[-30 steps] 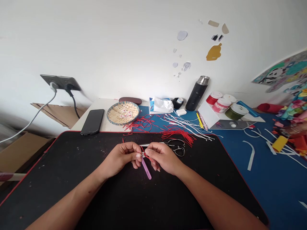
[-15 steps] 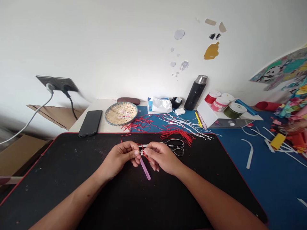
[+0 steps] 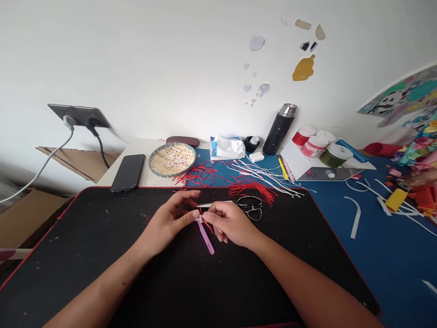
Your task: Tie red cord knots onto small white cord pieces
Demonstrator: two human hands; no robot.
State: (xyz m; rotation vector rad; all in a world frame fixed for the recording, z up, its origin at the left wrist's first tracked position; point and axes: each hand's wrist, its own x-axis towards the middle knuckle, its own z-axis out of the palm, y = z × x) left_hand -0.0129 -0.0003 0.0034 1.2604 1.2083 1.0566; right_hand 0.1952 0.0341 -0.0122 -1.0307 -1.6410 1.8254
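A small knot of white and red cord (image 3: 200, 220) is pinched between the thumb and fingers of my right hand (image 3: 229, 222). Red ends stick out of it above and below. My left hand (image 3: 171, 219) is open, its index finger lifted away and its thumb tip at the knot's left side. Below the knot lies a slim purple-handled tool (image 3: 206, 240) on the black mat (image 3: 191, 291); its upper end is hidden behind the knot. Scissors (image 3: 253, 202) with black-and-silver handles lie just behind my right hand.
At the back are a woven basket (image 3: 154, 171) with small knotted pieces, red cords (image 3: 251, 189), white cords (image 3: 266, 175), a tissue box (image 3: 213, 155) and a black flask (image 3: 278, 132). A phone (image 3: 128, 173) lies left; cord spools (image 3: 336, 156) stand right on a white box.
My left fingers have opened away from the knot, the index finger rising. My right hand keeps its pinch. The view has shifted slightly.
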